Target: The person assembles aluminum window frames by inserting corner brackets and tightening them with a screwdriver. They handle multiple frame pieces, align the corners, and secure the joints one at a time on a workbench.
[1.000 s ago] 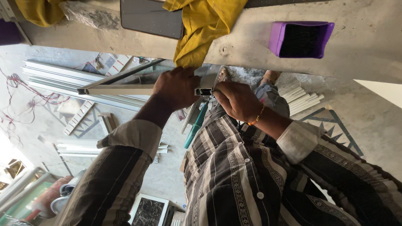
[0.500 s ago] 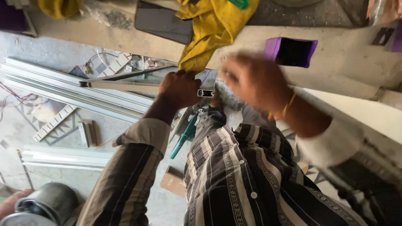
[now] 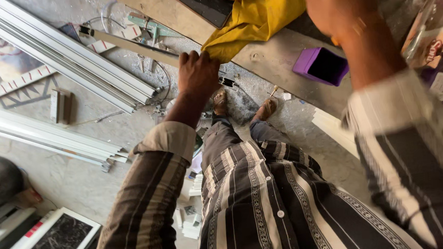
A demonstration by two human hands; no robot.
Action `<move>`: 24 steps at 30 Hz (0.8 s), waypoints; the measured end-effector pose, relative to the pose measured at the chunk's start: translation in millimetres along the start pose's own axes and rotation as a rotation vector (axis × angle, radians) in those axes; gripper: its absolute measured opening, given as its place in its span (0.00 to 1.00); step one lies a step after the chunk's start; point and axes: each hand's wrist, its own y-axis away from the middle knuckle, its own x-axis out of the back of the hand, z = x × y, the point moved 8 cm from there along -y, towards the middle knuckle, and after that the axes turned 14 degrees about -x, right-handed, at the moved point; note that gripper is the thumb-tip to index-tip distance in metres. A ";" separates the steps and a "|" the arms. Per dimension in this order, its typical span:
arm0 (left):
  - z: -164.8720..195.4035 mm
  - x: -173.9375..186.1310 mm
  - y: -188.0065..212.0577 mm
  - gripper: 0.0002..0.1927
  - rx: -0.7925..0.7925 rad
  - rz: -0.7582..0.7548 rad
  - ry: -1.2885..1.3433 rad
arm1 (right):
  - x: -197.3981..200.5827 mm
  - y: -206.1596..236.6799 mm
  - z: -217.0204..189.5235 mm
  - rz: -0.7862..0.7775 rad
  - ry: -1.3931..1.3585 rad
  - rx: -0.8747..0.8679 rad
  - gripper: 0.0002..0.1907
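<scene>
My left hand (image 3: 197, 74) is closed around a long pale metal profile bar (image 3: 133, 46) that reaches up and to the left over the floor. A small bracket end (image 3: 227, 82) of the bar sticks out just right of the fist. My right hand (image 3: 338, 5) is raised at the top right, blurred and partly cut by the frame's edge, above a workbench (image 3: 273, 60). Whether it holds anything cannot be seen. A purple open box (image 3: 321, 66) sits on the bench just below that hand. A yellow cloth (image 3: 256, 13) lies on the bench.
Long white metal profiles (image 3: 64, 54) lie on the concrete floor at left, with more (image 3: 47, 134) below them. My feet (image 3: 245, 106) stand by the bench. A dark framed panel (image 3: 52, 241) sits bottom left, and printed cartons (image 3: 432, 50) at the right edge.
My right hand has left the bar's end and risen up to the right over the bench. The left hand still holds the bar. The view has tilted down toward the floor.
</scene>
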 end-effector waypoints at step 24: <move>36.4 -4.5 35.8 0.30 0.027 0.511 0.178 | -93.4 231.8 21.3 -0.420 -0.853 -0.343 0.19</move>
